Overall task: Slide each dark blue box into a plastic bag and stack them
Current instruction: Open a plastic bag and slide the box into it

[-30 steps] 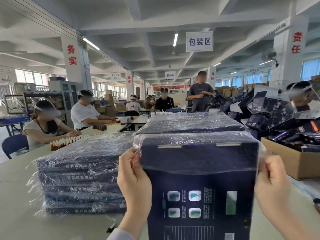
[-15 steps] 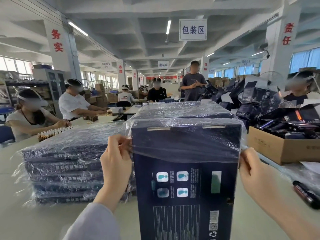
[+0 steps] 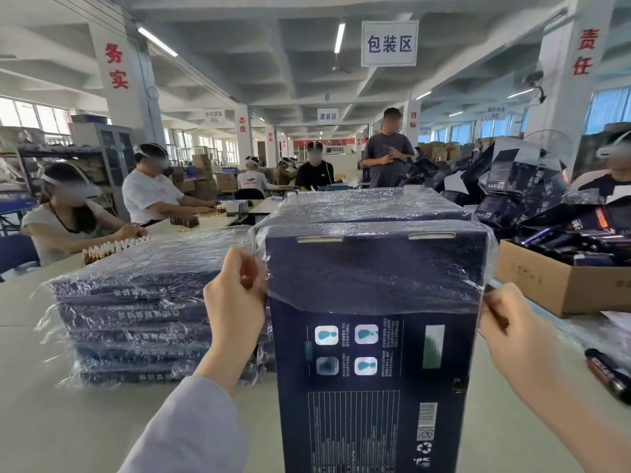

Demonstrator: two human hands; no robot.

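One box: the dark blue box point(image 3: 375, 387) stands upright on the table point(image 3: 51, 421) at centre, between the two hands, with its printed face toward the camera. The plastic bag point(image 3: 375, 268) covers only its top third, and the bag's open edge runs across the face just above four pale icons.
Left hand: the left hand point(image 3: 235, 302) is at 9 o'clock of the box, against its left edge. Its fingers are curled, pinching the bag's film at the side. A grey sleeve point(image 3: 191, 431) covers the forearm.
Right hand: the right hand point(image 3: 512, 329) is at 3 o'clock, just beside the right edge. Thumb and forefinger pinch the film there, and the other fingers are folded in.
Left stack: the left stack point(image 3: 136, 319) of bagged boxes lies flat at 9 o'clock beyond the left hand. It is five or perhaps six high, as wrinkled film blurs the layers.
Rear stack: the rear stack point(image 3: 368, 206), also bagged, is at 12 o'clock behind the box, which hides its lower part.
Carton: a brown cardboard carton point(image 3: 553, 288) full of dark packs sits at 2 o'clock.
Tube: a dark tube point(image 3: 607, 377) lies on the table at 4 o'clock, near the right forearm.
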